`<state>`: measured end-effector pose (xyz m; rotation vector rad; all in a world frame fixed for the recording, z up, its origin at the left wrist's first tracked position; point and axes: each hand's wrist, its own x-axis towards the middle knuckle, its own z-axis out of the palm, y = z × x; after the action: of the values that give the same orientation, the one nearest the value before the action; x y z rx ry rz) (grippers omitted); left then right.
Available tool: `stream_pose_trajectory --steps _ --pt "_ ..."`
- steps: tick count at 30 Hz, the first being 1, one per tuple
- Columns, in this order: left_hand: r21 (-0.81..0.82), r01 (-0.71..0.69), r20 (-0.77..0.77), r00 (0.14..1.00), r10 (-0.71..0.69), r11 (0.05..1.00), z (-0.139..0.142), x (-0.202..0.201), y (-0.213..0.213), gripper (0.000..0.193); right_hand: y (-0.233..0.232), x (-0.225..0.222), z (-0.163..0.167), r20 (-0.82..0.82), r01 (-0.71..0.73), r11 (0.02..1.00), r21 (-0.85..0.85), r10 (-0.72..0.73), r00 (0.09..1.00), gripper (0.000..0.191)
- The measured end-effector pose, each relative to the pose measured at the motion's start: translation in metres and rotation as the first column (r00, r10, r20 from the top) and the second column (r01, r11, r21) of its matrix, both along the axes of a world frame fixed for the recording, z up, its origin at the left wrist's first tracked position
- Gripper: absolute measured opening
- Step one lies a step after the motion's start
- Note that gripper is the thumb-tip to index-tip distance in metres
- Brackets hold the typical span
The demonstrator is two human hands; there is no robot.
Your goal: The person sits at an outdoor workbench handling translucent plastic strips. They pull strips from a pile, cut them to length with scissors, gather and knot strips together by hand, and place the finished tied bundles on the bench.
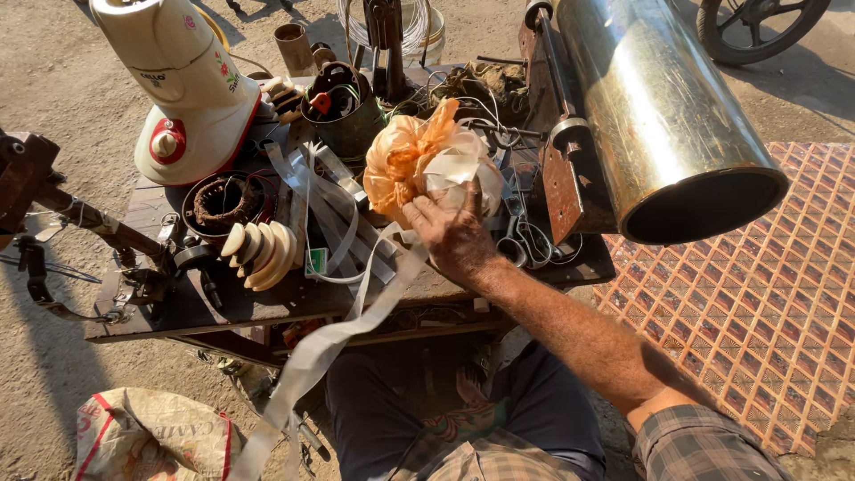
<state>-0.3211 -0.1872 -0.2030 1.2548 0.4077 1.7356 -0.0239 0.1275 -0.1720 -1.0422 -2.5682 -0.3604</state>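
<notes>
Right hand (456, 233) fingers (469, 198) pressed around crumpled orange-and-white plastic bundle (427, 160) on cluttered wooden worktop (160, 307), mid-bench. Left hand nowhere in shot. Could easily snag that loose pale ribbon strip (329, 343) dangling off the edge, dragging scissors (525, 240) along.

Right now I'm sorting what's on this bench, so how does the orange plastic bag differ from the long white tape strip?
The orange plastic bag is crumpled into a ball on the workbench; the white tape strip runs out flat and hangs over the front edge. The bag is orange and glossy, the strip pale. The right hand rests by the bag, with the strip trailing below it. Both are thin and flexible.
</notes>
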Motion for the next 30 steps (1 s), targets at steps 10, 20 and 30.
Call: stream_pose_trajectory --steps 10,20,30 --pt "-0.257 0.239 -0.225 0.928 -0.298 0.937 0.005 0.078 0.023 0.034 -0.018 0.041 -0.008 0.33 0.143 0.984 0.108 -0.171 0.928 0.047" --pt "-0.727 0.021 -0.241 0.929 -0.283 0.686 0.024 0.117 0.038 0.023 -0.064 0.08 0.031 0.248 -0.055 0.989 -0.139 0.089 0.965 0.047" --pt "-0.649 -0.075 -0.426 0.86 -0.28 0.757 0.028 0.139 0.07 0.026 -0.084 0.116 0.047 -0.408 0.104 0.956 -0.274 -0.214 0.888 0.024"
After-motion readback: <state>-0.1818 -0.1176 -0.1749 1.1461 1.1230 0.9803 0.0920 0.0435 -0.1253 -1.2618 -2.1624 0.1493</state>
